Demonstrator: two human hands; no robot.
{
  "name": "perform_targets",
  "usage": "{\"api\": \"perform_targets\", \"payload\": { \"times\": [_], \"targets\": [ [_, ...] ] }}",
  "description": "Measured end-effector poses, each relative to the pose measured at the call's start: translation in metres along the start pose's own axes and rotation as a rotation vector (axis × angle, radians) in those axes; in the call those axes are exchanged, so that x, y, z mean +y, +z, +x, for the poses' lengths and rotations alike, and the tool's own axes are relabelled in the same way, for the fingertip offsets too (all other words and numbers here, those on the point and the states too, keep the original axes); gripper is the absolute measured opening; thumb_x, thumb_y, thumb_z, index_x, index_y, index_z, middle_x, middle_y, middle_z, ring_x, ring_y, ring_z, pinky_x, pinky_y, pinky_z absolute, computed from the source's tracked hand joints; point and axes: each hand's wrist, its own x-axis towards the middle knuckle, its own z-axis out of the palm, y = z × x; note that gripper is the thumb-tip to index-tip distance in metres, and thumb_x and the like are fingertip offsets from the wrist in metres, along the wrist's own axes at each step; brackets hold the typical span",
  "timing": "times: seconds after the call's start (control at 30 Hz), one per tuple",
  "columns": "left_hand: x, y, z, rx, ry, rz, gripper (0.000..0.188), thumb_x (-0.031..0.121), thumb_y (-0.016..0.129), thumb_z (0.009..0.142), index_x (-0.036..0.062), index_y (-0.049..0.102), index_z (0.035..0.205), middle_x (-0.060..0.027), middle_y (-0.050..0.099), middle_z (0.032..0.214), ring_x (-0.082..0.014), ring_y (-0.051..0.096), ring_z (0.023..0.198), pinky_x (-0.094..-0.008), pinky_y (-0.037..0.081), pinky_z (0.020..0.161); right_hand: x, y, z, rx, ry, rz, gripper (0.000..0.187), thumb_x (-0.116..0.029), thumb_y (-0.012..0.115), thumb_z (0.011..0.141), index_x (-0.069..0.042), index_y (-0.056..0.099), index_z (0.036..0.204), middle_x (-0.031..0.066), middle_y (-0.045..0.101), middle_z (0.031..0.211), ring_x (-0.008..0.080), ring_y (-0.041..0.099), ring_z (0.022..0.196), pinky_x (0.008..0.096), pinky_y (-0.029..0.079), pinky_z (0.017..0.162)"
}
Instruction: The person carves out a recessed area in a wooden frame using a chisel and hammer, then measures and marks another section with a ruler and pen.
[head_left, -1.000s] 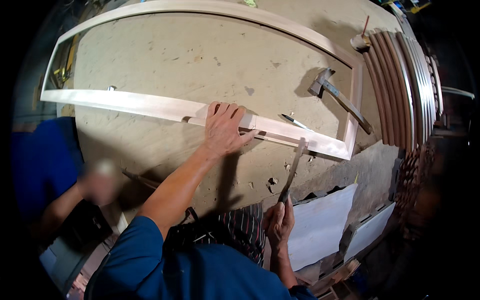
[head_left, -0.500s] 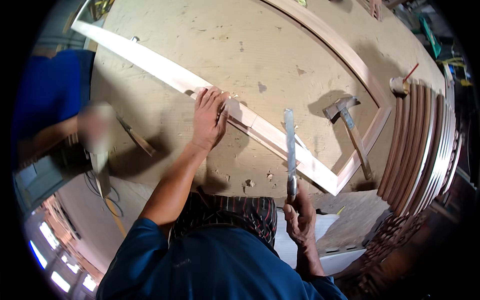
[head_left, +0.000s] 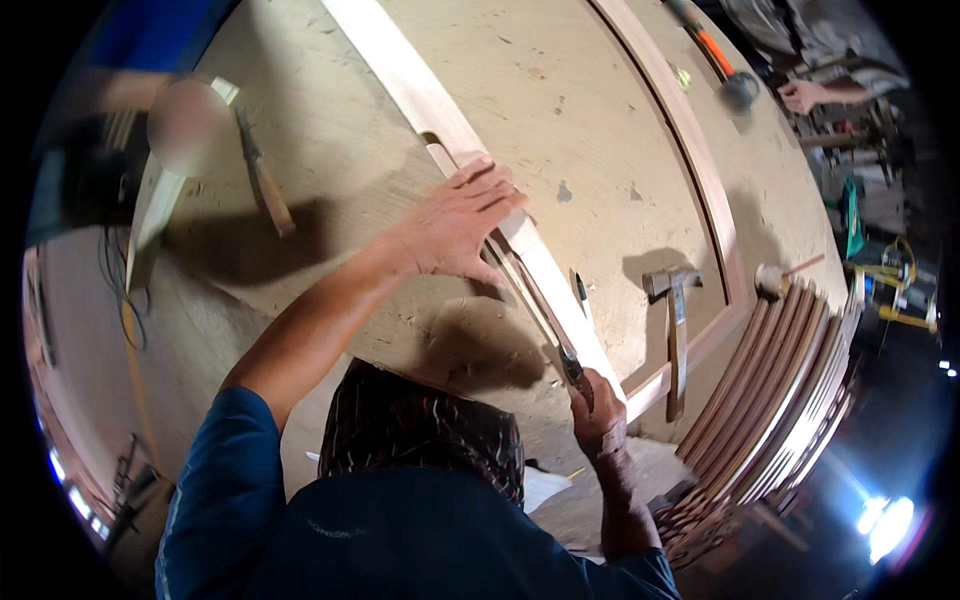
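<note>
Left hand (head_left: 455,215), just above and left of the view's centre: fingers extended and laid across the pale rail (head_left: 420,95), thumb apart over its lower-left side; the hand bears on the wood without closing round it. Right hand (head_left: 600,412), lower right of centre: fingers wrapped about the dark handle of a slim hand tool (head_left: 573,368), whose working end points up and left along the rail's edge. I cannot make out its tip, nor confirm contact.

For sound work, I would keep the left palm's weight on the rail so that it cannot skid, and draw the thumb clear of the tool's line. I judge that short, light strokes parallel to the edge suit best, with the wrist low, since a tilted blade could dig in or splinter the grain.

The rail belongs to a wooden frame (head_left: 708,195) lying flat on the worktable (head_left: 620,130). It runs diagonally from the top edge to a corner at lower right; its upper end leaves my view. The wood looks bare and smooth, bleached by glare toward the top. A recess interrupts the lower-left edge, with a narrow strip (head_left: 437,158) alongside; whether this is separate, I cannot tell.

Farther out: a pen (head_left: 581,290) beside the rail and a hammer (head_left: 676,330) at right.
</note>
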Motion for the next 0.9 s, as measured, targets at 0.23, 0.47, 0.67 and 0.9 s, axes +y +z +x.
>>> {"api": "perform_targets", "payload": {
  "times": [0.23, 0.47, 0.67, 0.9],
  "targets": [
    [0.014, 0.012, -0.006, 0.125, -0.083, 0.032, 0.104, 0.068, 0.082, 0.064, 0.0023, 0.054, 0.141, -0.0137, 0.058, 0.136, -0.0313, 0.044, 0.144, -0.0472, 0.024, 0.129, 0.004, 0.001, 0.01, -0.005, -0.019, 0.036, 0.033, -0.006, 0.066, 0.094, -0.001, 0.061, 0.127, 0.0214, 0.068, 0.099, 0.0418, 0.069, 0.091, 0.0482, 0.057, 0.077],
    [0.02, 0.017, 0.005, 0.098, -0.116, 0.04, 0.101, 0.068, 0.08, 0.07, 0.0029, 0.053, 0.142, -0.0143, 0.058, 0.137, -0.0332, 0.044, 0.143, -0.0477, 0.026, 0.129, 0.021, -0.003, 0.007, -0.018, -0.035, 0.103, 0.032, -0.007, 0.066, 0.096, 0.0, 0.061, 0.127, 0.0209, 0.069, 0.103, 0.0398, 0.069, 0.09, 0.0456, 0.057, 0.078],
    [0.042, 0.015, -0.038, 0.353, -0.347, 0.019, 0.075, 0.05, 0.075, 0.09, 0.0011, 0.053, 0.142, -0.0196, 0.061, 0.13, -0.0417, 0.051, 0.136, -0.0566, 0.03, 0.124, 0.044, -0.015, 0.001, 0.144, 0.084, -0.031, 0.031, -0.004, 0.07, 0.092, -0.002, 0.063, 0.122, 0.0184, 0.065, 0.104, 0.0383, 0.064, 0.095, 0.0451, 0.052, 0.087],
    [-0.032, -0.02, -0.113, 0.571, -1.263, 0.715, 0.08, 0.048, 0.07, 0.091, 0.0058, 0.046, 0.154, -0.0247, 0.059, 0.142, -0.0415, 0.05, 0.135, -0.0575, 0.04, 0.111, 0.117, -0.003, 0.061, 0.487, 0.092, -0.248, 0.031, -0.011, 0.067, 0.097, -0.002, 0.064, 0.126, 0.0207, 0.063, 0.119, 0.0416, 0.059, 0.113, 0.0487, 0.048, 0.097]
  ]
}}
